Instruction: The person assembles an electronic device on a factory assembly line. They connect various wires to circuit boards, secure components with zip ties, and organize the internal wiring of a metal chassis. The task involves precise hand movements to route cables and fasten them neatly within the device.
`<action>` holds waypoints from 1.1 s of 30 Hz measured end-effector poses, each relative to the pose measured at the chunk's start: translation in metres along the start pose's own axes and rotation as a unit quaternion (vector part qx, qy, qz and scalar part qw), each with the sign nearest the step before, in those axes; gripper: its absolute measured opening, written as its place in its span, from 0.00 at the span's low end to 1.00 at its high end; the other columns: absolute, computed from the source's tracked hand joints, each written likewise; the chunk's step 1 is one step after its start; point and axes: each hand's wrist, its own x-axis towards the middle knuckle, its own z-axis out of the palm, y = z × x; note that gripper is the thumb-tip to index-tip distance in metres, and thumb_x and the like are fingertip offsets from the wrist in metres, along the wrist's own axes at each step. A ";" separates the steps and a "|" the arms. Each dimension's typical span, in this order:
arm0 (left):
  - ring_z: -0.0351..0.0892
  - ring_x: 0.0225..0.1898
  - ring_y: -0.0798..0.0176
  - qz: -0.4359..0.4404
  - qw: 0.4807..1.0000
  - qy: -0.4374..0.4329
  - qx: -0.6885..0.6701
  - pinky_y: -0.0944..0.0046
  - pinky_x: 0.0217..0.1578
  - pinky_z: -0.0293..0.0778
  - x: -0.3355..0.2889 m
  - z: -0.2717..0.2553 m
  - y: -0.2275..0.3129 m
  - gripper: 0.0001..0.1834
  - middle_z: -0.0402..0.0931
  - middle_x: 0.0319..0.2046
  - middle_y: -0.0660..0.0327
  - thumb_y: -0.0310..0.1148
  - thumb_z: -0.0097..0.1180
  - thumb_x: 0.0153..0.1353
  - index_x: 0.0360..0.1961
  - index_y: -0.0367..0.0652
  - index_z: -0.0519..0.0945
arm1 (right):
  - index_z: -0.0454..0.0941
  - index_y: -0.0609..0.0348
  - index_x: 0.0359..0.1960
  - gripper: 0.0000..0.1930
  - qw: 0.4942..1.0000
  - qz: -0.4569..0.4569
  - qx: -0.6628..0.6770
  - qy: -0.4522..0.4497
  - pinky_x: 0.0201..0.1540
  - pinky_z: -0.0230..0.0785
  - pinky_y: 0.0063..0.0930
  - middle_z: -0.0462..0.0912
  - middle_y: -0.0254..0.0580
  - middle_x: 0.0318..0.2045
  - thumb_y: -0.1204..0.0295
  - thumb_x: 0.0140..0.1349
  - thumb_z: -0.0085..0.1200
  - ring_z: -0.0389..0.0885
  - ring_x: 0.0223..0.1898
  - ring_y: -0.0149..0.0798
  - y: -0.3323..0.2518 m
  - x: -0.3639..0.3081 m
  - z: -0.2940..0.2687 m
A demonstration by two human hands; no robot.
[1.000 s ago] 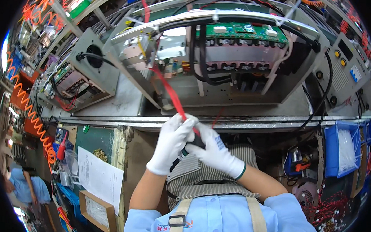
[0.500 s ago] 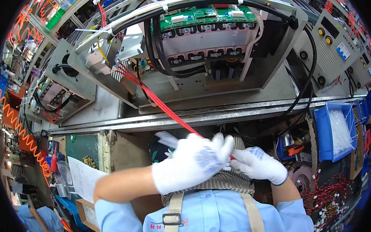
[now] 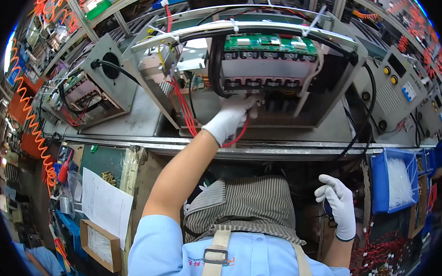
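At the left, an orange coiled hose (image 3: 32, 113) is seen hanging beside the workshop floor, and at the lower left a person in blue (image 3: 49, 261) is partly cut off. Across the middle, a pale counter (image 3: 146, 118) with a metal front edge is occupied by a small open unit (image 3: 96, 94), a larger open metal cabinet (image 3: 287, 120) and, to the right, a grey panelled unit (image 3: 390, 97) with yellow buttons.

Nearer, from left to right, a paper sheet (image 3: 106, 202), a cardboard box (image 3: 117, 256), a blue bin (image 3: 379, 182) of white strips and a heap of red and black wires (image 3: 386, 249) are found. Red wires (image 3: 184, 108) are run out of the cabinet's left part, passed behind the left wrist and looped up to the gloved left hand (image 3: 232, 117) inside the cabinet; whether its fingers are clamped on them cannot be told. The gloved right hand (image 3: 336, 201) is held beside the lap, fingers loosely curled and apart.

Half a second ago, both hands were held together over the lap, with the wires drawn taut.
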 end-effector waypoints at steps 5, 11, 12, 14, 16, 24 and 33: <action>0.57 0.09 0.73 -0.019 0.936 0.052 -0.348 0.72 0.08 0.47 0.021 0.003 -0.018 0.08 0.72 0.18 0.65 0.36 0.46 0.70 0.35 0.48 0.74 | 0.71 0.69 0.58 0.18 0.999 -0.026 0.008 -0.043 0.42 0.73 0.21 0.83 0.40 0.36 0.74 0.70 0.49 0.80 0.35 0.28 -0.018 -0.006 0.014; 0.64 0.13 0.72 0.083 0.966 0.106 -0.222 0.70 0.13 0.55 0.058 0.024 -0.030 0.10 0.78 0.21 0.62 0.31 0.45 0.63 0.30 0.44 0.78 | 0.77 0.66 0.54 0.17 0.979 -0.155 -0.126 -0.042 0.44 0.75 0.24 0.84 0.42 0.36 0.79 0.63 0.54 0.82 0.38 0.32 -0.103 0.024 0.016; 0.65 0.15 0.72 0.138 0.970 0.111 -0.165 0.70 0.14 0.56 0.069 0.020 -0.044 0.10 0.79 0.21 0.61 0.30 0.45 0.63 0.29 0.44 0.79 | 0.77 0.66 0.53 0.16 0.964 -0.218 -0.148 -0.031 0.45 0.75 0.25 0.84 0.43 0.37 0.78 0.63 0.54 0.82 0.39 0.32 -0.125 0.037 0.017; 0.70 0.19 0.70 0.387 0.897 0.185 0.102 0.69 0.18 0.62 0.084 0.001 -0.075 0.09 0.80 0.22 0.59 0.28 0.47 0.62 0.29 0.43 0.80 | 0.77 0.67 0.52 0.15 0.911 -0.342 -0.228 -0.022 0.46 0.74 0.29 0.84 0.44 0.40 0.76 0.65 0.52 0.82 0.41 0.34 -0.178 0.075 0.022; 0.76 0.24 0.64 0.467 0.836 0.215 0.194 0.64 0.25 0.70 0.084 -0.006 -0.082 0.07 0.82 0.25 0.56 0.26 0.50 0.58 0.31 0.42 0.81 | 0.77 0.68 0.52 0.16 0.840 -0.430 -0.330 0.013 0.46 0.74 0.31 0.83 0.45 0.42 0.73 0.66 0.50 0.82 0.41 0.35 -0.232 0.140 0.031; 0.83 0.35 0.51 0.338 0.877 0.178 0.291 0.53 0.38 0.77 0.052 0.003 -0.051 0.09 0.83 0.33 0.54 0.29 0.57 0.51 0.34 0.43 0.84 | 0.83 0.64 0.44 0.31 0.872 -0.069 -0.438 -0.209 0.44 0.72 0.30 0.85 0.42 0.35 0.46 0.71 0.40 0.80 0.38 0.35 -0.315 0.375 0.100; 0.83 0.36 0.52 0.005 0.987 0.157 0.017 0.52 0.39 0.77 -0.069 -0.044 -0.035 0.09 0.83 0.34 0.53 0.30 0.57 0.52 0.35 0.44 0.84 | 0.79 0.62 0.35 0.20 0.814 -0.262 -0.451 -0.255 0.36 0.74 0.41 0.81 0.50 0.26 0.54 0.57 0.60 0.82 0.30 0.52 -0.337 0.237 0.125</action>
